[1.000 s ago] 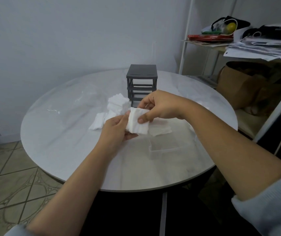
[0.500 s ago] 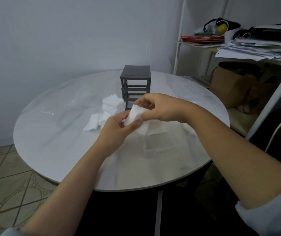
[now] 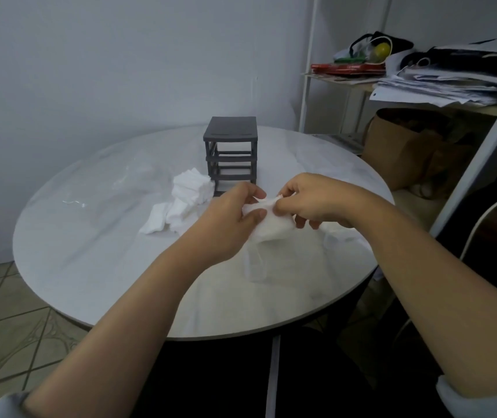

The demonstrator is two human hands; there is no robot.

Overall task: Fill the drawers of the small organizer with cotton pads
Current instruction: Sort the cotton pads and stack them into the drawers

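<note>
We see one dark grey plastic organizer frame near the round white table's far edge, one loose heap of white cotton pads beside it. Our left hand and right hand both pinch one white pad bundle above a clear plastic drawer.

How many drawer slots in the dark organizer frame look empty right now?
3: the organizer frame shows top, middle and bottom slots open, with no drawers in them. The bottom slot is partly hidden behind the left hand.
</note>
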